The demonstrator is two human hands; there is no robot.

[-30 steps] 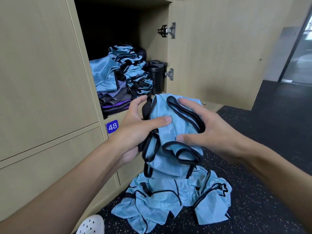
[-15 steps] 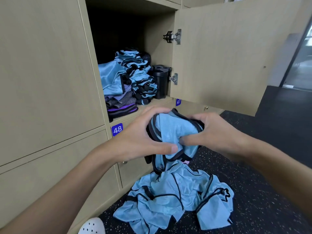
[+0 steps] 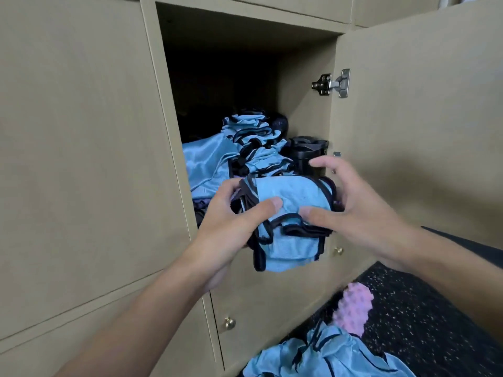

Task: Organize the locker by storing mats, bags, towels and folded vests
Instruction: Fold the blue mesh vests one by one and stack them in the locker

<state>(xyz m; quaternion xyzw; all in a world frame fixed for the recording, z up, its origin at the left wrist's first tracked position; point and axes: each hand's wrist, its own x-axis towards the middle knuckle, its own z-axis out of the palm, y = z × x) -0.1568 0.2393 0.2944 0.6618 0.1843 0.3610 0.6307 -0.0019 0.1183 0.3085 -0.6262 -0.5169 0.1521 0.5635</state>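
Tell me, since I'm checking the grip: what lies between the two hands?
A folded blue vest with black trim, gripped from both sides by the left hand and the right hand, seen in the head view.

head view, close, facing open locker (image 3: 245, 77)

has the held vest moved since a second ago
Yes. The vest rose toward the locker: it hung below the opening, now it overlaps the opening's bottom.

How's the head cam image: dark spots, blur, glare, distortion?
Head view: locker interior goes near black behind the stacked vests; folded vest, left hand and right hand are evenly lit, slightly soft; no glare; wide-angle makes the locker door edges lean.
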